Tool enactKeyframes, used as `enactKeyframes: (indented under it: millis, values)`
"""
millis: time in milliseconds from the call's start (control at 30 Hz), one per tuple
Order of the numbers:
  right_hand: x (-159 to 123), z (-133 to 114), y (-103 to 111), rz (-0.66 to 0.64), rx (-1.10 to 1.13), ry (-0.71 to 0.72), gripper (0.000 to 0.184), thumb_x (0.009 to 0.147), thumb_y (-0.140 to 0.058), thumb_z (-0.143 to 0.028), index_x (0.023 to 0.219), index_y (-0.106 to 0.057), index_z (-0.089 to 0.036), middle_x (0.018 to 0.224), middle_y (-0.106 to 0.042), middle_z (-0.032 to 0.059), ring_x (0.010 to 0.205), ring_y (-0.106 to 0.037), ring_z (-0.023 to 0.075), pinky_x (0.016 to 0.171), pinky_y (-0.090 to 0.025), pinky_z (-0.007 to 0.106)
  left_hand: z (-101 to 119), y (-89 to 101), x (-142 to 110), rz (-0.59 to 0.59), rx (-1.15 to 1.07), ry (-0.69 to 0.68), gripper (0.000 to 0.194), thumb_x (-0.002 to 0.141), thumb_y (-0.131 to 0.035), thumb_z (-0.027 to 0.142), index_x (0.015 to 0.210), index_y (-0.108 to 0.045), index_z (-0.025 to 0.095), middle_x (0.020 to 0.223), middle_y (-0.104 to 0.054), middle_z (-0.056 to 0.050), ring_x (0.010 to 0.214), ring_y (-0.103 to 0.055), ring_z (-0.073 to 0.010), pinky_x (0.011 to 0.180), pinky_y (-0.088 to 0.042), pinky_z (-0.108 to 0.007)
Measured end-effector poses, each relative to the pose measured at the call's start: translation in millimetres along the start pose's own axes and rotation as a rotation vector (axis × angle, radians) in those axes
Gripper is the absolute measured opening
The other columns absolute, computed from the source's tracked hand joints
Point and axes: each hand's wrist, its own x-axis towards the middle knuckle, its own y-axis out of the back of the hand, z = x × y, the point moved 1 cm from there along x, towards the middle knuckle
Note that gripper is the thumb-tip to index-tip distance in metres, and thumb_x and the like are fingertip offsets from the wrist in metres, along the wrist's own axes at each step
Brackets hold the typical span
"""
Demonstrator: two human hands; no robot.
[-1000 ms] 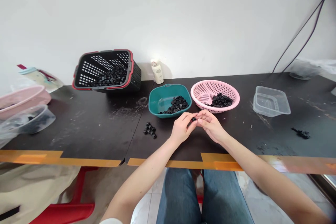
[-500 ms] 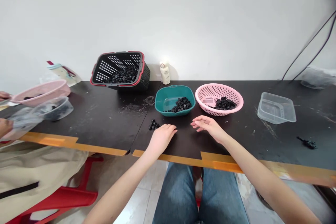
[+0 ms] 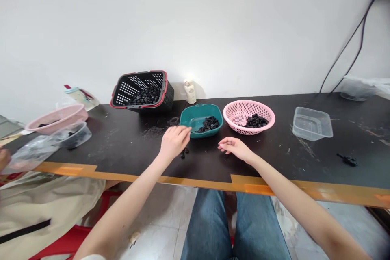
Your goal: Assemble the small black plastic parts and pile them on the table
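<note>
My left hand (image 3: 175, 141) hovers over the near-left corner of the teal basin (image 3: 186, 116), its fingers bent and pressed together; anything between them is too small to make out. Just beneath it, a few small black round pieces (image 3: 183, 154) lie on the table, partly covered by the hand. My right hand (image 3: 237, 149) is in front of the pink colander (image 3: 234, 118), with thumb and fingertips brought close; what they pinch, if anything, cannot be seen. Heaps of small black parts lie inside the teal basin and the colander.
A black basket with a red rim (image 3: 166, 85) holds more black parts, beside a white bottle (image 3: 190, 92). Rightward are a clear plastic tub (image 3: 313, 124) and a black clump (image 3: 348, 160). At left, a person's hand (image 3: 4, 158) is near a plastic bag and pink basin (image 3: 65, 118).
My left hand has moved left and up to the basin's corner, over the loose black pieces. My right hand's fingers have drawn closer together. The camera view has shifted slightly.
</note>
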Motion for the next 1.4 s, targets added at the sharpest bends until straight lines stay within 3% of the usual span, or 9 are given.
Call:
enactKeyframes:
  millis: [133, 233, 367, 533, 733, 900, 1000, 1167, 1400]
  values:
    - [1, 3, -2, -0.01, -0.089, 0.036, 0.028, 0.08, -0.061, -0.041, 0.093, -0.063, -0.017, 0.087, -0.071, 0.0077, 0.08, -0.066, 0.0173, 0.064, -0.051, 0.029, -3, -27.1, 77, -0.43, -0.054, 0.274, 0.034, 0.095, -0.04, 0.036, 0.118, -0.061, 0.022, 0.122, -0.061, -0.009, 0.115, -0.054, -0.0248, 0.095, -0.042, -0.037]
    - [1, 3, 0, 0.006, -0.178, 0.067, 0.025, 0.08, -0.06, -0.04, 0.09, -0.063, -0.017, 0.081, -0.07, 0.0055, 0.074, -0.065, 0.0163, 0.062, -0.05, 0.028, -2, -63.1, 116, -0.63, -0.073, 0.345, 0.028, 0.089, -0.052, 0.037, 0.106, -0.067, 0.02, 0.113, -0.066, -0.009, 0.106, -0.06, -0.0253, 0.087, -0.047, -0.034]
    - [0, -4, 12, 0.087, -0.373, 0.111, 0.018, 0.08, -0.06, -0.035, 0.084, -0.066, -0.019, 0.075, -0.069, 0.0022, 0.067, -0.062, 0.0143, 0.064, -0.047, 0.027, 2, -103.5, 136, -0.79, -0.052, 0.416, 0.028, 0.088, -0.058, 0.036, 0.104, -0.064, 0.013, 0.107, -0.065, -0.01, 0.098, -0.062, -0.0214, 0.086, -0.051, -0.039]
    - [-7, -21, 53, 0.22, -0.621, 0.073, 0.012, 0.077, -0.062, -0.031, 0.079, -0.069, -0.022, 0.072, -0.068, 0.0, 0.067, -0.06, 0.0148, 0.063, -0.042, 0.026, 2, -120.4, 144, -0.875, -0.043, 0.416, 0.028, 0.09, -0.057, 0.034, 0.109, -0.06, 0.014, 0.11, -0.062, -0.008, 0.099, -0.061, -0.0198, 0.087, -0.051, -0.041]
    - [-40, -19, 112, 0.339, -0.832, -0.113, 0.005, 0.069, -0.067, -0.021, 0.066, -0.07, -0.024, 0.067, -0.069, 0.0008, 0.064, -0.061, 0.0173, 0.06, -0.038, 0.027, 5, -102.2, 151, -0.734, -0.085, 0.429, 0.02, 0.085, -0.061, 0.028, 0.098, -0.062, 0.013, 0.098, -0.068, -0.01, 0.095, -0.064, -0.0229, 0.083, -0.049, -0.037]
    - [-49, -4, 136, 0.428, -0.894, -0.192, 0.013, 0.075, -0.065, -0.028, 0.086, -0.072, -0.027, 0.078, -0.072, 0.0009, 0.072, -0.063, 0.0189, 0.064, -0.041, 0.028, 44, -59.0, 141, -0.332, -0.26, 0.335, 0.025, 0.092, -0.047, 0.03, 0.114, -0.054, 0.019, 0.112, -0.064, -0.008, 0.094, -0.062, -0.0174, 0.084, -0.047, -0.029]
    - [-41, 6, 137, 0.415, -0.889, -0.22, 0.014, 0.075, -0.066, -0.032, 0.086, -0.072, -0.026, 0.078, -0.072, 0.0002, 0.072, -0.064, 0.0174, 0.063, -0.042, 0.026, 87, -43.6, 115, -0.036, -0.736, 0.135, 0.021, 0.089, -0.054, 0.034, 0.102, -0.061, 0.019, 0.099, -0.064, -0.005, 0.081, -0.06, -0.015, 0.077, -0.048, -0.028]
    - [-32, 18, 133, 0.398, -0.909, -0.258, 0.008, 0.076, -0.062, -0.027, 0.077, -0.07, -0.023, 0.078, -0.072, 0.0017, 0.071, -0.064, 0.0176, 0.061, -0.04, 0.026, 139, -70.7, 63, -0.305, -1.436, 0.275, 0.026, 0.084, -0.06, 0.042, 0.089, -0.062, 0.016, 0.076, -0.062, -0.001, 0.066, -0.058, -0.0111, 0.066, -0.049, -0.026]
    - [-38, 24, 136, 0.409, -0.901, -0.274, 0.011, 0.078, -0.062, -0.032, 0.082, -0.067, -0.023, 0.079, -0.071, 0.0008, 0.07, -0.063, 0.0164, 0.059, -0.039, 0.025, 138, -99.7, 41, -0.374, -1.818, 0.583, 0.043, 0.063, -0.082, 0.037, 0.095, -0.062, 0.015, 0.088, -0.064, -0.005, 0.079, -0.061, -0.0125, 0.075, -0.053, -0.028]
